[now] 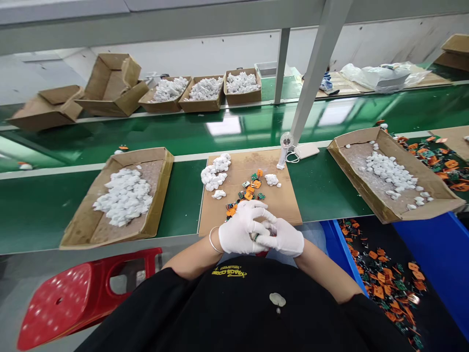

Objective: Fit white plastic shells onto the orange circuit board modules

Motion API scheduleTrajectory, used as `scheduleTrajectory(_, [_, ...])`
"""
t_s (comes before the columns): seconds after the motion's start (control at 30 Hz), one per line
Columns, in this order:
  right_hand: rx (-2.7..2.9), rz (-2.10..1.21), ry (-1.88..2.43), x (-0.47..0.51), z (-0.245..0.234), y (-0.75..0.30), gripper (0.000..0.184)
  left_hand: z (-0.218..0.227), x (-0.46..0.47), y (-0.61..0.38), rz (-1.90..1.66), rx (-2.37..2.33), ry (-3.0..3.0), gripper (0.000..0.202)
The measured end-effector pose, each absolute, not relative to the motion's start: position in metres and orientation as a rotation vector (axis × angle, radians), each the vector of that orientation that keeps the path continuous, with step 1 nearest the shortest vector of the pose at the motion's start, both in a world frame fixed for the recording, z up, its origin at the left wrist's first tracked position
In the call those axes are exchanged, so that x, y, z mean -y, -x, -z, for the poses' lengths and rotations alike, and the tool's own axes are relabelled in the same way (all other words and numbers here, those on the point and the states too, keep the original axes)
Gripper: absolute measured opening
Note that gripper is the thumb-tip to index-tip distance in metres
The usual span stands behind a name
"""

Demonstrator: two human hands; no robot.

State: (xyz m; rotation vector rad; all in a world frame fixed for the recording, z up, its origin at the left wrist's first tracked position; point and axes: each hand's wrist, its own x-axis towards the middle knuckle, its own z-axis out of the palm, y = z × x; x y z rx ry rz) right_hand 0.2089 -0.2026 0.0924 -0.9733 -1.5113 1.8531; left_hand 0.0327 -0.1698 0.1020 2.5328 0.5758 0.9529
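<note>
My left hand (240, 229) and my right hand (285, 238), both in white gloves, meet at the near edge of a cardboard sheet (289, 208). Their fingers are curled together around something small and mostly hidden, with a dark greenish bit showing between them. Just beyond the left hand lies a loose row of orange pieces with small green circuit boards (250, 191). Farther left on the cardboard is a pile of white rounded pieces (214, 173), with one small clump apart from it. A smaller white heap (271, 180) sits to the right of the orange pieces.
Shallow cardboard boxes of white pieces stand left (161, 195) and right (335, 146). A small clear-headed fan (284, 149) stands at the cardboard's back. A blue bin (428, 244) at lower right holds orange pieces. A red stool (62, 298) is at lower left. Boxes line the far ledge.
</note>
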Motion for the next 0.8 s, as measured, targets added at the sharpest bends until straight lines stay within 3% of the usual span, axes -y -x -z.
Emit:
scheduleTrajectory(0.2, [1.617, -1.816, 0.849, 0.2, -0.087, -0.214, 0.029, -0.104, 0.167, -0.031, -0.973, -0.468, -2.425, 0.018])
scheduleTrajectory(0.37, [1.683, -1.767, 0.843, 0.198, -0.092, -0.216, 0.026, -0.106, 0.166, -0.032, -0.992, -0.442, -2.4, 0.019])
scheduleTrajectory(0.57, [1.057, -1.95, 0.613, 0.195, -0.087, -0.208, 0.041, -0.103, 0.164, -0.032, -1.16, -0.681, -2.239, 0.037])
scheduleTrajectory(0.7, [0.943, -1.91, 0.567, 0.196, -0.089, -0.204, 0.038, -0.098, 0.165, -0.032, -1.232, -0.698, -2.295, 0.032])
scheduleTrajectory(0.8, [0.863, -1.945, 0.581, 0.198, -0.093, -0.202, 0.034, -0.094, 0.168, -0.031, -1.16, -0.832, -2.345, 0.041])
